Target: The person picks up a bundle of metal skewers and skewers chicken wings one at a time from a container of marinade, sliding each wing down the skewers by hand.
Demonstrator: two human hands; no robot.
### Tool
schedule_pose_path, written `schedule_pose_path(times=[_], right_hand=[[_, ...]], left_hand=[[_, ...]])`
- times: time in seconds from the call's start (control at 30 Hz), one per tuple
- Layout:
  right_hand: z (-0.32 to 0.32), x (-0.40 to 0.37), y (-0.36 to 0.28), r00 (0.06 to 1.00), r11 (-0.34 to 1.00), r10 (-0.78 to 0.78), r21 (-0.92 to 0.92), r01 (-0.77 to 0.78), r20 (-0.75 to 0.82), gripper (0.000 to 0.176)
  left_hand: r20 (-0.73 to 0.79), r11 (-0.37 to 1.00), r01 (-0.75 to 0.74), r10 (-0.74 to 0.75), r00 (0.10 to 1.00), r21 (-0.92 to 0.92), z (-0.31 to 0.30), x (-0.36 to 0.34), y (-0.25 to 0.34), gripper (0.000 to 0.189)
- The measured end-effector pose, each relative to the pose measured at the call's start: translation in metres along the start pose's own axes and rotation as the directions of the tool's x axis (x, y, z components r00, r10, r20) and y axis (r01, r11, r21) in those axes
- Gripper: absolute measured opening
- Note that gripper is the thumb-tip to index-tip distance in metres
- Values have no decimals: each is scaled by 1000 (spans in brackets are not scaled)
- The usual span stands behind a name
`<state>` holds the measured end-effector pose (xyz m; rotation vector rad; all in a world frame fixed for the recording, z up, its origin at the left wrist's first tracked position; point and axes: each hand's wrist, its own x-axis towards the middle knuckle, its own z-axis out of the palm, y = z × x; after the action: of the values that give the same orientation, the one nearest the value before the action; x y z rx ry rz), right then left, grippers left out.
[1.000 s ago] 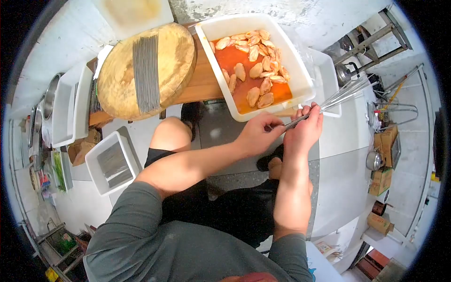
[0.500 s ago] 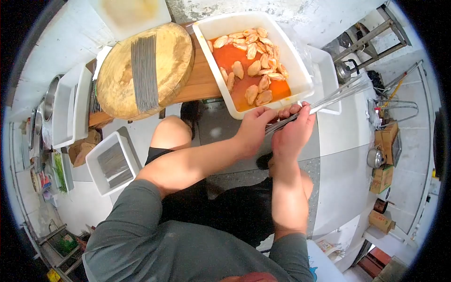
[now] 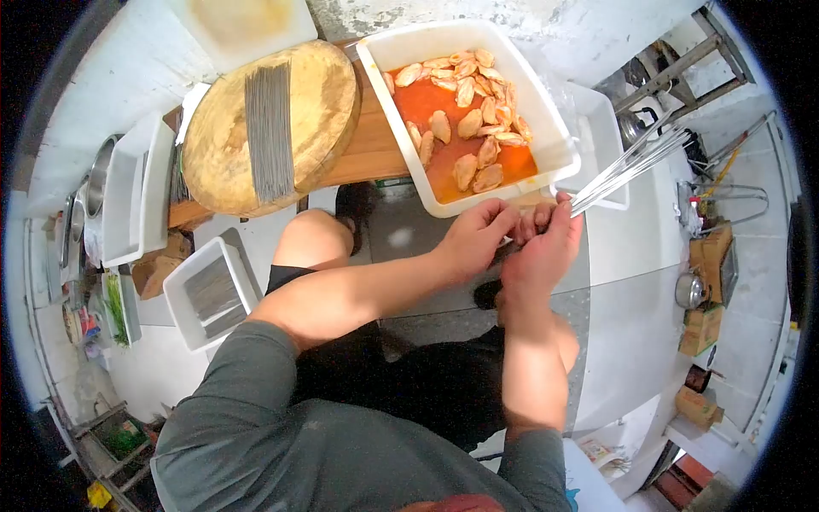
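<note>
My right hand (image 3: pixel 543 253) is closed around a bundle of thin metal skewers (image 3: pixel 627 171). Their far ends fan out to the upper right. My left hand (image 3: pixel 474 241) is closed at the near end of the same bundle, its fingertips meeting those of my right hand; the grip itself is partly hidden. Just beyond both hands stands a white tub (image 3: pixel 569 164) with chicken wing pieces (image 3: pixel 470 124) in red-orange marinade. To the left, a round wooden chopping block (image 3: pixel 328 111) carries a wide row of grey skewers (image 3: pixel 269 132).
The block rests on a wooden board (image 3: pixel 375 141). On the floor at the left is a small white bin (image 3: pixel 182 299) with more skewers inside. A long white container (image 3: pixel 124 196) stands farther left. Behind my right hand is another white tray (image 3: pixel 606 128), with a kettle (image 3: pixel 633 128) beyond it.
The skewers' far ends have spread wider and tilted up slightly. My hands remain together at the near end. The whole view has shifted a little to the right.
</note>
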<state>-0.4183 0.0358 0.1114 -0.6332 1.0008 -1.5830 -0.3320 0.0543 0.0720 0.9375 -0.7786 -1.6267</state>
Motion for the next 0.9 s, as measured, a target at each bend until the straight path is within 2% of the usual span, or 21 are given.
schedule_pose_path(times=[0.1,0.13,0.23,0.33,0.4,0.43,0.53,0.63,0.67,0.73,0.77,0.8,0.83,0.9], right_hand=[[-8,0,-19,997,999,48,-12,-48,-59,12],[-14,1,-24,997,998,56,-7,-57,-61,12],[-29,2,-32,991,996,90,36,-87,-95,13],[-41,3,-37,982,992,126,50,-120,-143,14],[-49,7,-42,971,983,179,65,-170,-160,14],[-55,9,-46,963,978,206,66,-198,-171,14],[-70,19,-51,950,967,255,59,-248,-183,17],[-68,31,-55,942,961,278,43,-275,-186,19],[-69,36,-55,943,959,282,16,-284,-174,19],[-73,42,-54,955,963,268,-7,-271,-130,17],[-73,45,-48,971,971,201,-105,-215,-130,15],[-85,51,-35,986,978,143,-139,-154,-85,15],[-95,62,-24,996,983,84,-164,-88,-33,14],[-100,73,-16,996,967,93,-238,-89,3,14]], left_hand=[[-11,972,-100,105,994,211,-18,1,-2,31],[-34,979,-71,78,996,190,-21,-1,-2,28],[-4,875,83,-93,996,477,-26,-7,3,26],[123,780,-12,-84,989,626,-14,-14,-5,24],[368,647,-235,-76,927,726,-16,-17,-27,23],[483,580,-348,-92,871,736,-15,-21,-40,22],[620,473,-442,-339,707,763,-10,-31,-55,24],[713,433,-570,-347,609,698,-1,-26,-58,25],[734,389,-625,-299,610,677,2,-23,-58,26],[757,390,-654,-235,610,648,8,-12,-61,26],[769,383,-674,-199,608,632,9,-7,-63,26],[737,337,-658,-227,637,673,10,-4,-59,27],[729,293,-671,-192,657,682,6,2,-53,27],[700,240,-663,-133,701,709,-2,-3,-47,27]])
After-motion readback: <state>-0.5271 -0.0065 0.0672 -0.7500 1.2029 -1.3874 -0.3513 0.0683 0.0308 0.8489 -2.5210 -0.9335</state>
